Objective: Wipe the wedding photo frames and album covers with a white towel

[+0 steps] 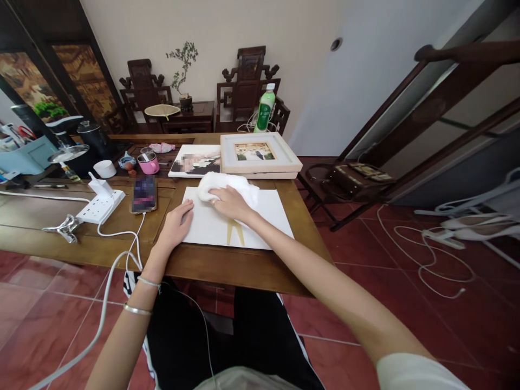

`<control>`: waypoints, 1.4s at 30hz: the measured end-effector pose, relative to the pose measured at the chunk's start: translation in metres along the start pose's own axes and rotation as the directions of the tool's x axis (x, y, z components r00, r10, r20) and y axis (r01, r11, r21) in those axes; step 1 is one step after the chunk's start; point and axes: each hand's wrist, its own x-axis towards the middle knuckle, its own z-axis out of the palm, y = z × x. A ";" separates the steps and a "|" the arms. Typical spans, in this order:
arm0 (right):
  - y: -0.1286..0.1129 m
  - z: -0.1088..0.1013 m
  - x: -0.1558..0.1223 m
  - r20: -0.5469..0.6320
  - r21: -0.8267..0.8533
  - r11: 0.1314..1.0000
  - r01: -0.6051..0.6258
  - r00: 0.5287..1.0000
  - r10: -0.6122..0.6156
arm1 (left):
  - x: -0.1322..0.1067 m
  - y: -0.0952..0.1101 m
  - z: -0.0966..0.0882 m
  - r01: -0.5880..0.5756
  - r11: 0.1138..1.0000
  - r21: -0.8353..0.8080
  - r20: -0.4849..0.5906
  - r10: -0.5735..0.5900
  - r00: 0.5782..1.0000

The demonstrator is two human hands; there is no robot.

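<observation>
A flat white board with a small gold mark lies on the wooden table in front of me. My right hand presses a crumpled white cloth onto the board's far left part, fingers curled over it. My left hand rests on the board's left edge, fingers laid flat and holding nothing. Two thin bangles sit on my left wrist.
Behind the board lie a white picture frame and a photo print. A phone, a white power strip with cables, a pink cup and a green bottle are nearby. Carved chairs stand behind; cables lie on the red floor right.
</observation>
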 end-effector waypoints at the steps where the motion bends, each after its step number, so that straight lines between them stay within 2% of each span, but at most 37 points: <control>1: -0.005 0.003 0.009 0.002 0.007 1.000 0.015 1.000 -0.015 | 0.000 0.000 0.000 -0.002 1.000 0.006 0.001 0.002 1.000; 6: -0.021 0.004 0.031 0.051 0.051 0.996 0.067 0.996 -0.070 | 0.000 0.000 -0.002 -0.001 0.999 0.037 0.020 0.000 1.000; 10: -0.005 -0.013 0.026 0.071 0.052 0.999 -0.001 0.997 -0.003 | -0.001 -0.001 -0.001 0.000 1.000 0.014 0.014 -0.001 1.000; 16: 0.054 -0.044 -0.022 0.028 0.056 0.989 -0.137 0.990 0.136 | -0.002 -0.002 0.000 -0.009 1.000 -0.005 0.010 0.009 1.000; 19: 0.078 -0.050 -0.056 -0.047 0.071 0.972 -0.224 0.973 0.228 | -0.002 -0.001 0.000 -0.014 1.000 0.000 0.010 0.014 1.000; 21: 0.083 -0.049 -0.081 -0.059 0.047 0.971 -0.236 0.969 0.239 | -0.002 -0.001 0.001 -0.016 1.000 0.009 0.006 0.016 1.000; 23: 0.075 -0.047 -0.107 -0.030 -0.005 0.986 -0.169 0.985 0.168 | -0.002 0.000 0.001 -0.019 1.000 0.014 0.003 0.019 1.000; 25: 0.057 -0.047 -0.134 0.021 -0.039 0.997 -0.063 0.998 0.064 | -0.003 0.000 0.002 -0.021 1.000 0.018 0.000 0.021 1.000; 28: 0.025 -0.054 -0.170 0.136 -0.041 0.998 0.048 0.990 -0.042 | -0.003 -0.002 0.003 -0.029 0.999 0.029 -0.005 0.029 1.000; 31: 0.006 -0.062 -0.189 0.199 -0.019 0.993 0.117 0.974 -0.111 | -0.002 -0.004 0.004 -0.041 0.999 0.035 -0.008 0.042 0.999; 33: 0.009 -0.062 -0.189 0.198 -0.015 0.994 0.108 0.975 -0.103 | -0.002 -0.006 0.004 -0.045 0.998 0.038 -0.009 0.045 0.999; 35: 0.022 -0.058 -0.179 0.164 -0.017 0.998 0.063 0.985 -0.060 | -0.001 -0.006 0.004 -0.042 0.998 0.040 -0.008 0.042 0.999; 42: 0.096 -0.039 -0.103 0.006 0.012 0.999 -0.049 0.999 0.049 | -0.001 -0.003 0.002 -0.029 0.999 0.028 -0.002 0.029 1.000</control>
